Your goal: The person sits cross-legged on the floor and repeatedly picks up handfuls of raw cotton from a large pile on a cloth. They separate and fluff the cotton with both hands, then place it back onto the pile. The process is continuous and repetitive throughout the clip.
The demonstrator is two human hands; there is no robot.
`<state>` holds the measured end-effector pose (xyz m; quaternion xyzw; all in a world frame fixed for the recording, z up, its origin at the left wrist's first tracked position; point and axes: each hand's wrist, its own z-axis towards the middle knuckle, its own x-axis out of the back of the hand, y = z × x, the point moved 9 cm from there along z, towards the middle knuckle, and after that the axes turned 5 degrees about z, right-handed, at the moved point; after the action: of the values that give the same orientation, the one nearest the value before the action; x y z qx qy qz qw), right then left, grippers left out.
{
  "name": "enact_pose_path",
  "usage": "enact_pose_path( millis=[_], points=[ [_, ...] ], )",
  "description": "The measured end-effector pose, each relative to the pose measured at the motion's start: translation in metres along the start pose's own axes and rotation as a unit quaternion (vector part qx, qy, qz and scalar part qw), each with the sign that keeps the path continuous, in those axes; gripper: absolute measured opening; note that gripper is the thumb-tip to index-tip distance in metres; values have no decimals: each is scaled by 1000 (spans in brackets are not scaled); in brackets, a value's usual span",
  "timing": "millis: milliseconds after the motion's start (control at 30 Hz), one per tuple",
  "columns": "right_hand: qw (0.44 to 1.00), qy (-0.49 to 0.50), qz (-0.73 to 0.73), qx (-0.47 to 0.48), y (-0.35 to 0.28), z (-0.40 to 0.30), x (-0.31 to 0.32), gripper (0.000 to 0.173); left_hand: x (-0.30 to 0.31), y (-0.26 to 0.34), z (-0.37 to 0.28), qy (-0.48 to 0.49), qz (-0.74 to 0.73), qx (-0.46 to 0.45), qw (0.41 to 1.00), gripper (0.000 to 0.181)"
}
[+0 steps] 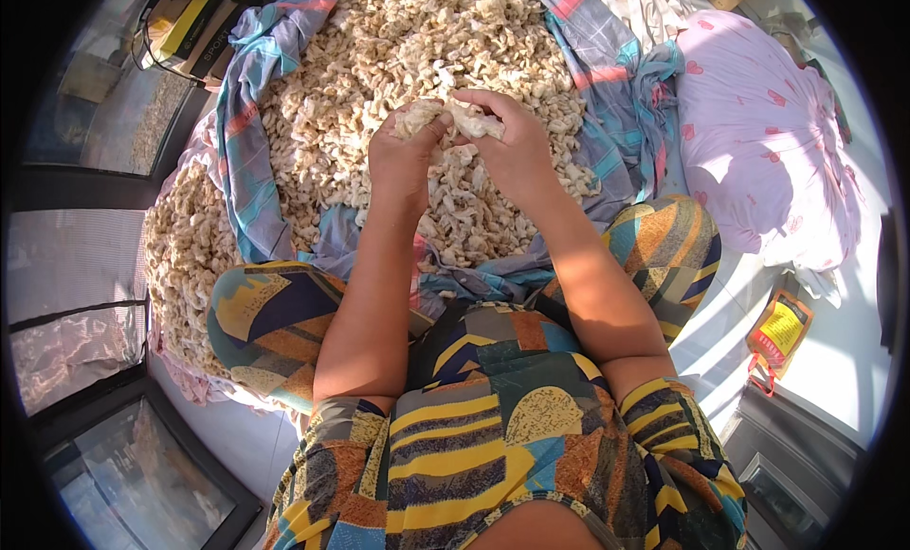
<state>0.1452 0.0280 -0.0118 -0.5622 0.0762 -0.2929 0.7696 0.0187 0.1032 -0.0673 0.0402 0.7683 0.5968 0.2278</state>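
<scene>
My left hand [400, 164] grips a cream-coloured tuft of what looks like raw cotton [418, 119] between thumb and fingers. Close beside it, my right hand [517, 149] pinches a paler tuft [478, 125]. The fingertips almost meet, and I cannot tell whether fibres join the two tufts. Both hands are over a broad heap of similar yellowish-white tufts [334, 152]. Beneath the heap lies a blue-grey checked cloth [245, 123] with pink and turquoise stripes, its edges bunched up around the sides.
A second heap of tufts [186, 265] lies by my left knee. To the right sits a stuffed pink bag [753, 137] with red hearts; nearer is an orange-and-yellow packet [780, 329] bearing writing. Dark-framed glass panels [142, 472] stand at left, cardboard boxes [206, 41] at upper left.
</scene>
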Motion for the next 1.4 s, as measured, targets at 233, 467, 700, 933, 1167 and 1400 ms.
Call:
enact_pose_path(
  millis=[233,467,700,933,1167,1400],
  points=[
    [983,39,88,-155,18,-6,8,18,-10,9,-9,15,14,-7,1000,24],
    [974,68,102,-189,24,-7,12,23,-20,14,-14,-38,24,2,999,23],
    [995,17,73,-61,2,-7,-1,16,-13,5,-7,-39,28,23,999,22],
    [976,93,124,-155,33,-5,14,19,-25,-9,-12,-62,-6,69,996,23],
    [984,51,122,-120,18,-6,3,19,-17,-2,-7,-25,22,15,999,23],
    [987,48,124,-94,10,-7,-3,17,-6,4,-5,7,-54,-5,999,22]
  ],
)
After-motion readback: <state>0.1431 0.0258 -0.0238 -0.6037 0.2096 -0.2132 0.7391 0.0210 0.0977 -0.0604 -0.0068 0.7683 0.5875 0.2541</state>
